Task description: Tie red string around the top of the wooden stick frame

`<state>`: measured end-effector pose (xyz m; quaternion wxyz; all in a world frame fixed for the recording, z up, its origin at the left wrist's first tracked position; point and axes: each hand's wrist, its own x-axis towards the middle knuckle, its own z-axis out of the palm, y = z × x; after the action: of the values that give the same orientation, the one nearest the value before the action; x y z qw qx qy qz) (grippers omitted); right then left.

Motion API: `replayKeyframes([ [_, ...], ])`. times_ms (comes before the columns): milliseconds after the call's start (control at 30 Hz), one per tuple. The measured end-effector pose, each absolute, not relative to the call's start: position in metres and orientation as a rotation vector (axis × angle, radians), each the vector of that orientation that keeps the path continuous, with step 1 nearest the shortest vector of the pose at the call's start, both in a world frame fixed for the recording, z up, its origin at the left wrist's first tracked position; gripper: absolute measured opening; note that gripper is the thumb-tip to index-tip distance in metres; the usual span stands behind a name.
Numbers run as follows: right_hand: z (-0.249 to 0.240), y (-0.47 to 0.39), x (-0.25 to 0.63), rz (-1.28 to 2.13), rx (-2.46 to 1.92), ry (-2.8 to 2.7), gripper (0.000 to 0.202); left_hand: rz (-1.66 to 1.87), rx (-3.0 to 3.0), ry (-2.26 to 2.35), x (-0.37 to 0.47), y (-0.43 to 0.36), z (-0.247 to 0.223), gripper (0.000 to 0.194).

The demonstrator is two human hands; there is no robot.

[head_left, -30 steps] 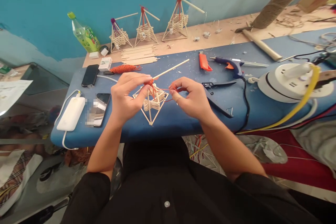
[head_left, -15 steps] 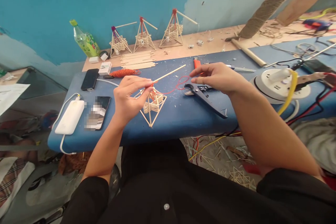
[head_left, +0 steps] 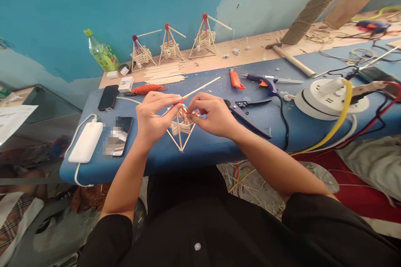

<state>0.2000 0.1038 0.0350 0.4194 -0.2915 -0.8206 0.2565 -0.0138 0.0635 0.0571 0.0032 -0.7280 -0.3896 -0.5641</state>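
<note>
A small pyramid frame of wooden sticks (head_left: 181, 130) stands on the blue table near its front edge, with orange string wound at its top. My left hand (head_left: 156, 113) pinches that top, thumb and fingers closed on it. From the pinch a loose-ended stick (head_left: 202, 87) slants up to the right. My right hand (head_left: 213, 112) is at the right side of the frame's upper part, its thumb and fingertips pressed together. The loose string seen earlier is mostly hidden, and what the right fingertips hold is too small to make out.
Cutting pliers (head_left: 247, 117), an orange cutter (head_left: 235, 79) and a glue gun (head_left: 263, 81) lie right. A power strip (head_left: 332, 98) stands beyond them. Phones and a white power bank (head_left: 85, 142) lie left. Behind are an orange string bundle (head_left: 148, 89), loose sticks (head_left: 164, 73) and three finished-looking frames (head_left: 203, 38).
My right hand has moved left from above the pliers to the frame, and its fingers have closed. The left hand keeps its pinch on the frame's top.
</note>
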Motion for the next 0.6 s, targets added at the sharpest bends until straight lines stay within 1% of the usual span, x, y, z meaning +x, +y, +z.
replayKeyframes([
  [33, 0.035, 0.106, 0.201, 0.689, -0.747, -2.054, 0.005, -1.771, -2.282, -1.215, -0.014, 0.064, 0.057, 0.018],
  [100, 0.038, 0.114, 0.208, 0.885, -0.797, -2.023, 0.007, -1.773, -2.279, -1.212, -0.014, 0.064, 0.057, 0.018],
  [200, 0.045, 0.131, 0.225, 1.259, -0.820, -1.941, 0.020, -1.777, -2.278, -1.213, -0.015, 0.065, 0.057, 0.017],
  [267, 0.051, 0.145, 0.239, 1.372, -0.840, -1.953, 0.025, -1.787, -2.276, -1.210, -0.014, 0.065, 0.056, 0.017],
  [433, 0.063, 0.186, 0.278, 1.311, -1.015, -1.983, 0.030, -1.818, -2.270, -1.175, -0.015, 0.067, 0.054, 0.015],
  [600, 0.076, 0.238, 0.299, 1.323, -1.118, -1.973, 0.029, -1.774, -2.356, -1.186, -0.022, 0.066, 0.055, 0.016],
])
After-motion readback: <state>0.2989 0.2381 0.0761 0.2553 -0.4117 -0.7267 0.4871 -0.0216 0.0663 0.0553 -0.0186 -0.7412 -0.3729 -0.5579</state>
